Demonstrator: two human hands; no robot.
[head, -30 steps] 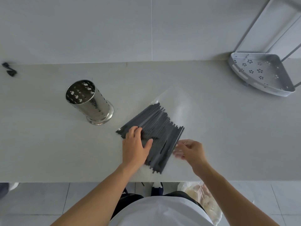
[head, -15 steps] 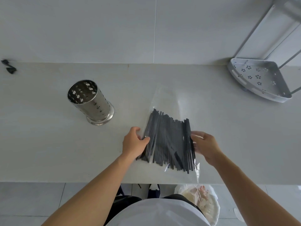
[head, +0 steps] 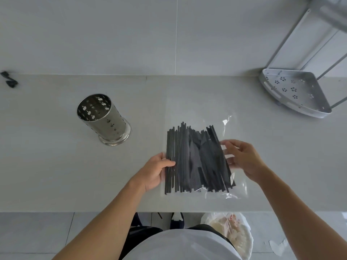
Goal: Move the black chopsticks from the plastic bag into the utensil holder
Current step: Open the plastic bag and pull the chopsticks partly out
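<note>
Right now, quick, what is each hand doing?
Left hand: pinches the left edge of the plastic bag of black chopsticks.
Right hand: fingers touch the bag's right side; grip cannot be told.
</note>
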